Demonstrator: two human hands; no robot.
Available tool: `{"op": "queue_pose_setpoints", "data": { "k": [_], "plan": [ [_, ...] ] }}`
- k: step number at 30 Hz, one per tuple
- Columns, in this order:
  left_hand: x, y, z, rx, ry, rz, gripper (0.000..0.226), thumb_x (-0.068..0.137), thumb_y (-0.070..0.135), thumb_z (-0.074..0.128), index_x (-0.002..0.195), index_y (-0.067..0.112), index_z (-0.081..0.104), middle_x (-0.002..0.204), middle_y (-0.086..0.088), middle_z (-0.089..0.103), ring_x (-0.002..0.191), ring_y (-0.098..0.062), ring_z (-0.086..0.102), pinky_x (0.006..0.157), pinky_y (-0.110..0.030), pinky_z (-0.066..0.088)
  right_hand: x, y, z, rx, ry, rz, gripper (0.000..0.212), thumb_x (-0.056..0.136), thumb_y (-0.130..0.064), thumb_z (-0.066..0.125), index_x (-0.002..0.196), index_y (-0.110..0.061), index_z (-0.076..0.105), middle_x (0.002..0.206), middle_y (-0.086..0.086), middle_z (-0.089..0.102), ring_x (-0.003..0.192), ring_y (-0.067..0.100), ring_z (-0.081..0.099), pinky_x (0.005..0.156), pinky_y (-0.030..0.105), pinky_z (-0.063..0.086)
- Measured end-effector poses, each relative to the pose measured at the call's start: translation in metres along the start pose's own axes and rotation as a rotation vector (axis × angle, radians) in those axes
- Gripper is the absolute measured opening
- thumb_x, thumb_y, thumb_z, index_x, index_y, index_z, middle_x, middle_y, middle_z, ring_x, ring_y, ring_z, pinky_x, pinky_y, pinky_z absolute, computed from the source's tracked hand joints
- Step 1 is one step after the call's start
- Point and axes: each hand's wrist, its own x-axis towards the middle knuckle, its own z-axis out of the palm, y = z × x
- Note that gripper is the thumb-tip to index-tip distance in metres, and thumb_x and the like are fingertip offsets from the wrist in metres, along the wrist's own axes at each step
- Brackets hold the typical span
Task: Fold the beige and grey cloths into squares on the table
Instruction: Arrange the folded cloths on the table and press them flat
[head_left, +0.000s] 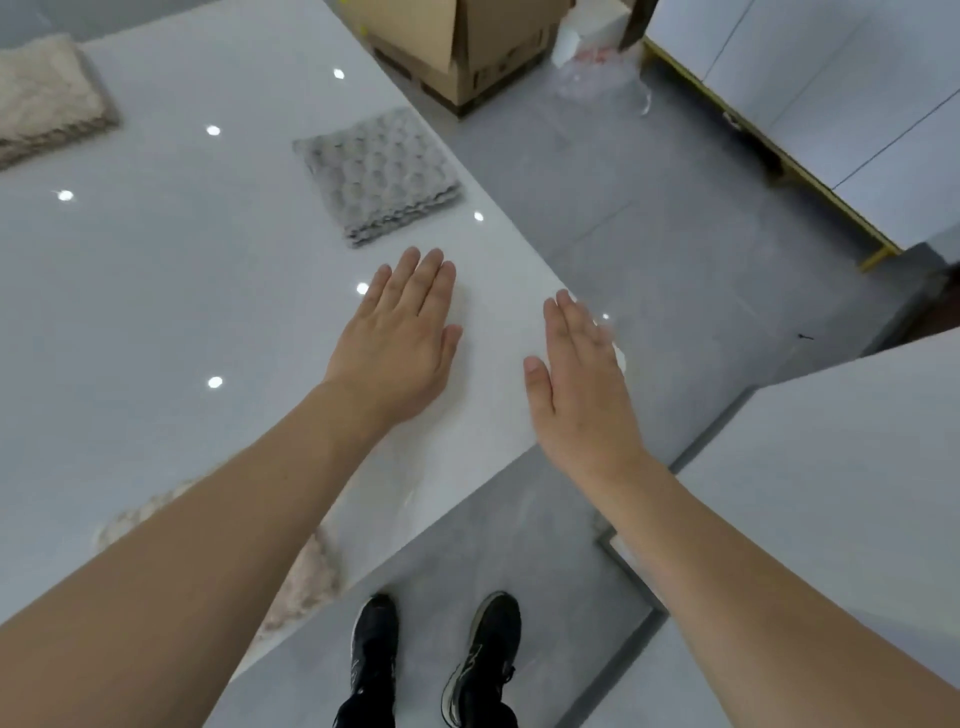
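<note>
- Grey cloth (378, 174), waffle-textured and folded into a layered square, lies flat on the white table (171, 291) just beyond the fingertips of the left hand (400, 338), not touching them.
- Left hand: palm down on or just above the bare tabletop, fingers straight and together, grasping nothing.
- Right hand (579, 384): held edge-on over the table's rim, fingers straight and released, thumb apart, holding nothing.
- Beige cloth (44, 98), fluffy and folded, sits well beyond and to the left of the left fingers, at the table's far corner.
- Second beige cloth (306, 571) lies behind the fingers, mostly hidden under the left forearm, near the table's edge.
- Cardboard box (467, 47) stands on the floor beyond the grey cloth.
</note>
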Motion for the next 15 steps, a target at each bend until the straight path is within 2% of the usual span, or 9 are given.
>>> {"op": "queue_pose_setpoints", "data": {
  "k": [8,15],
  "plan": [
    [0.075,0.147,-0.015,0.011,-0.007,0.393,0.060,0.104,0.033,0.026,0.155,0.004,0.014,0.164,-0.011,0.011,0.151,-0.027,0.004,0.122,-0.038,-0.002,-0.056,0.096,-0.091,-0.040,0.158,0.338,0.057,0.101,-0.024,0.034,0.152,-0.004,0.018,0.160,0.011,0.016,0.149,0.021,0.010,0.121,0.039,0.008],
    [0.089,0.282,-0.041,0.051,-0.021,0.701,0.061,0.104,0.034,0.027,0.156,0.006,0.013,0.164,-0.010,0.012,0.151,-0.025,0.004,0.121,-0.037,-0.002,-0.134,0.138,-0.164,-0.028,0.272,0.646,0.056,0.101,-0.022,0.034,0.152,-0.004,0.018,0.159,0.010,0.018,0.148,0.020,0.011,0.121,0.036,0.006]
  ]
}}
